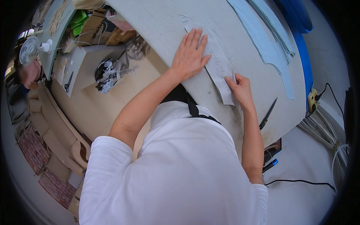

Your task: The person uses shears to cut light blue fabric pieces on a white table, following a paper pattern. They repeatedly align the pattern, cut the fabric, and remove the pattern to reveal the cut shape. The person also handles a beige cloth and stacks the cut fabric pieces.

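**Thin paper pattern pinned flat on the grey counter**

A long, narrow paper pattern piece (219,69), pale grey-white with faint markings, is laid on the grey counter (157,22), running from the far middle toward the near edge. The left hand (190,54) is spread flat, palm down and fingers extended, on the pattern's upper part; nothing is enclosed in its grip. The right hand (240,90) is set at the pattern's lower end, its fingers curled down onto the paper's edge; whether the edge is pinched or merely pressed cannot be told.

The pattern is judged to be very light, thin and limp, easily creased or torn and likely to slide on the smooth counter. It is best held by flat pressure over a broad area, or lifted by a pinch at an edge or corner, with the far end supported so that no fold is made.

Pale blue fabric pieces (270,41) are stacked to the right, apart from the pattern. Black scissors (268,112) lie near the counter's edge, just right of the right forearm. At the upper left, brown cardboard boxes (108,32) and a green package (78,20) are crowded beside a small white fan (29,50). A yellow power strip (312,98) is seen at the right, with white cables below it.
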The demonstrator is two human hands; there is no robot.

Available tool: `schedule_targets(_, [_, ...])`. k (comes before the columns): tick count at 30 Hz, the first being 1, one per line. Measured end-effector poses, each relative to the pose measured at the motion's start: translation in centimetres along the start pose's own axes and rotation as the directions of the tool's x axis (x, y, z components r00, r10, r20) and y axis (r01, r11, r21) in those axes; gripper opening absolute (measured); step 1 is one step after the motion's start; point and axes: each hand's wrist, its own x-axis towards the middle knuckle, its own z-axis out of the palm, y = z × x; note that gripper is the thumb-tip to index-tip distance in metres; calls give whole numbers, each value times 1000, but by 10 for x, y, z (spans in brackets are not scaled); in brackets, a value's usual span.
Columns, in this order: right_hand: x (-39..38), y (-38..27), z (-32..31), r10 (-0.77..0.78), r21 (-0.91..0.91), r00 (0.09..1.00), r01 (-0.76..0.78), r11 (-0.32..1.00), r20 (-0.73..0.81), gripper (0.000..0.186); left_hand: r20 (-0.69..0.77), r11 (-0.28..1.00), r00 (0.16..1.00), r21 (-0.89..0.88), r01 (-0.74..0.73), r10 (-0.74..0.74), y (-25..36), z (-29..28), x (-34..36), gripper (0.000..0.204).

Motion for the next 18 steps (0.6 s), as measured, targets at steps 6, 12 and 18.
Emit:
schedule_targets(6, [1,7,-5,-19,-109,999,16,994,-30,27,27,1000,1000,15,-3,2,-2,8,3,68])
schedule_targets(12, [-12,15,-14,-46,-287,988,1,958,-149,34,2,999,1000,33,-7,7,-5,11,1,71])
schedule_targets(18, [-21,39,-20,-83,-349,964,-11,937,-252,36,-7,998,1000,68,-15,15,-6,13,3,71])
